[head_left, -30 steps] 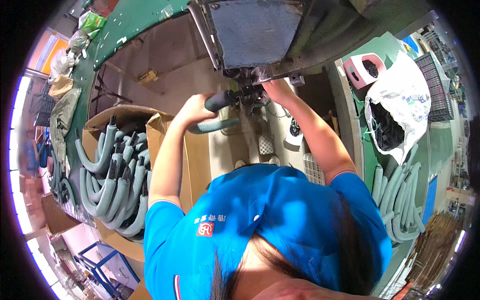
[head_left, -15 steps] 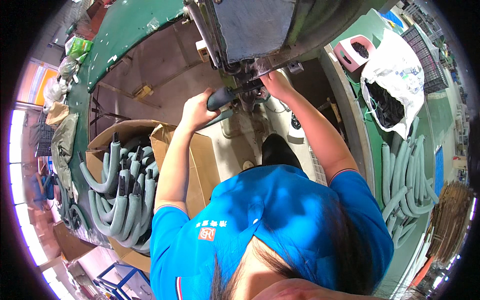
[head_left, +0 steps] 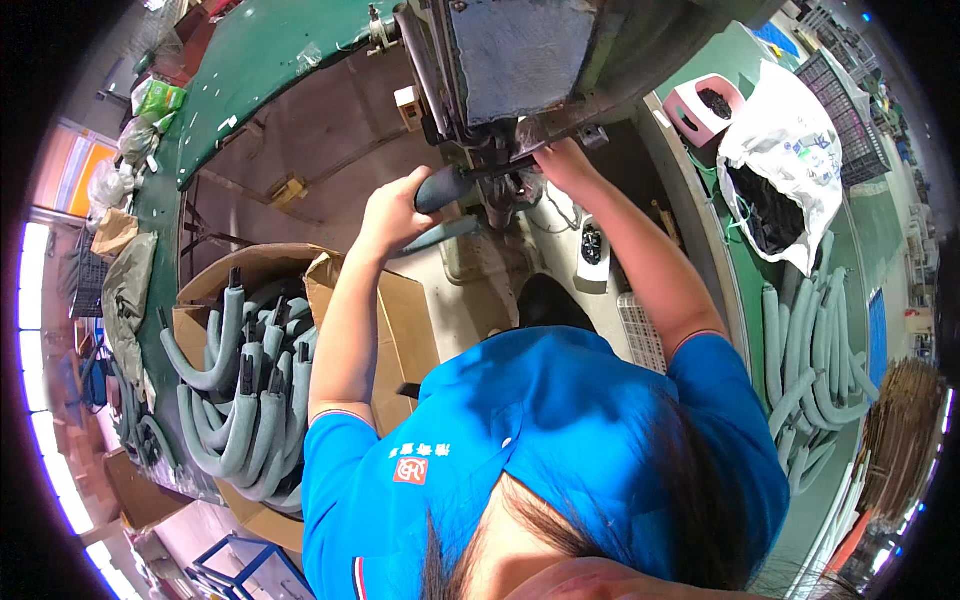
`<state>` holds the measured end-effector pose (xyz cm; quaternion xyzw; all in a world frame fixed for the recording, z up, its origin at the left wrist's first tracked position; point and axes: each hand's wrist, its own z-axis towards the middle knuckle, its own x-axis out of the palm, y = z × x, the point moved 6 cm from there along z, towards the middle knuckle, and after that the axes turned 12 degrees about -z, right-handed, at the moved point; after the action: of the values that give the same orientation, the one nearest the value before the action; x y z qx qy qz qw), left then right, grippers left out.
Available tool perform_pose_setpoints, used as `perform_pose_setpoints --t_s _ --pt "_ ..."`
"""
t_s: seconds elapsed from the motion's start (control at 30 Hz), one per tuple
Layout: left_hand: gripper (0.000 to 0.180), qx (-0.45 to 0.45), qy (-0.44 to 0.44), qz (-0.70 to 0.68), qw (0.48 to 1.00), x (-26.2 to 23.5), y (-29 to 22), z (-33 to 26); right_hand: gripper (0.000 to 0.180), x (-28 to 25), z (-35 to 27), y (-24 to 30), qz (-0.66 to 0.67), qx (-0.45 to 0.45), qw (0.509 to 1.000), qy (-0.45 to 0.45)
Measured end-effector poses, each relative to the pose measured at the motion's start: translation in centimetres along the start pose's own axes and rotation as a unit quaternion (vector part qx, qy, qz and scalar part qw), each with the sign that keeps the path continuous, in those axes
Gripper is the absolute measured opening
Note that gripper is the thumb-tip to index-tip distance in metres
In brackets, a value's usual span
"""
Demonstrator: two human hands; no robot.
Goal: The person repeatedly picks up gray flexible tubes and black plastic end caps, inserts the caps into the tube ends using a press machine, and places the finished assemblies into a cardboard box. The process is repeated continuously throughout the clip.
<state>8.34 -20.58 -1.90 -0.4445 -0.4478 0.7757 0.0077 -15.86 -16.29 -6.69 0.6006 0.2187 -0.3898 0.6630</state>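
Note:
My left hand (head_left: 393,208) is closed round a grey-green foam-covered tube (head_left: 442,190) with a black end strip (head_left: 492,170). A further foam length (head_left: 445,233) shows below that hand; whether it is the same tube I cannot tell. The black strip reaches into the lower working part of a large machine (head_left: 520,65). My right hand (head_left: 566,165) is at the machine, beside the strip's far end. Its fingers are bent and partly hidden there, so what they grip cannot be made out.
At left, a cardboard box (head_left: 400,318) holds several curved foam tubes (head_left: 240,420). On the green right-hand bench (head_left: 745,290) are a pink bin (head_left: 690,110), a white sack (head_left: 785,130) of black pieces and more foam tubes (head_left: 815,340). A green table (head_left: 270,50) lies at the far left.
The black strip and foam tube have shifted slightly at the machine. My right hand has moved a little to the right, and the view has shifted slightly.

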Motion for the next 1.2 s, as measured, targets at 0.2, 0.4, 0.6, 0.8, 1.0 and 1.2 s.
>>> perform_pose_setpoints --t_s 0.2,0.4,0.6,0.8,1.0,1.2 --pt "0.038 0.112 0.099 0.062 0.987 -0.5 -7.9 -6.9 0.028 -2.0 -10.4 5.1 0.304 0.069 0.91 0.274" --pt "0.035 0.12 0.17 0.132 0.969 2.7 -11.7 -11.3 0.037 -1.8 -17.8 7.9 0.624 0.329 0.675 0.214" --pt "0.023 0.175 0.131 0.123 0.968 5.8 -15.4 -10.4 0.06 -1.8 -20.2 8.3 0.528 0.322 0.743 0.257" --pt "0.016 0.203 0.144 0.095 0.964 11.3 -18.1 -8.6 0.053 -3.7 -20.8 6.4 0.525 0.238 0.795 0.189" --pt "0.027 0.07 0.032 -0.087 0.993 12.8 -15.6 -5.4 0.044 -7.9 -20.0 0.8 0.553 0.284 0.783 -0.027" --pt "0.03 -0.182 -0.179 -0.597 0.76 8.2 -5.8 -8.9 0.046 -11.4 -28.6 -16.2 0.183 0.378 0.81 -0.409"
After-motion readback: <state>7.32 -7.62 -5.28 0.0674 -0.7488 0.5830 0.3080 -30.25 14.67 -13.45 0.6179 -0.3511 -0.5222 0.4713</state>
